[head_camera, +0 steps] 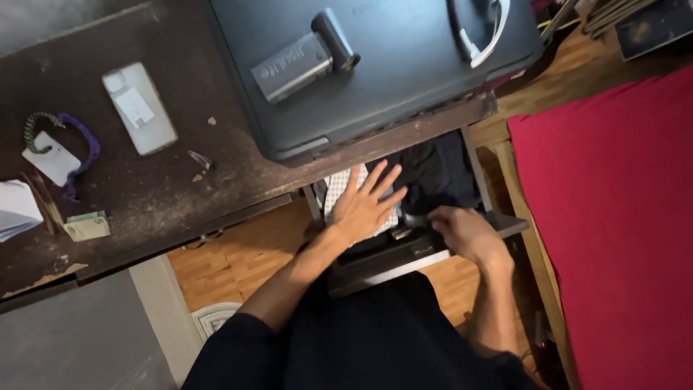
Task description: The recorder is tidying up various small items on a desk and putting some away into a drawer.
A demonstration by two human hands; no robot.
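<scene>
From the head view, the left hand (pixel 364 206) is pressing flat, fingers spread, on the checked cloth (pixel 339 189) in the open drawer (pixel 473 170) under the desk (pixel 180 180), while the right hand (pixel 462 230) is curling closed around a small dark object (pixel 415 219), so a steady press is best.

Hands (pixel 415 217) lie in the open drawer (pixel 476 173) under the desk (pixel 144 188), case (pixel 375 72) on top

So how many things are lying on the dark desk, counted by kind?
Phone: 1
Braided cords with tag: 1
Folded banknote: 1
White paper: 1
Big black case: 1
Total: 5
</scene>
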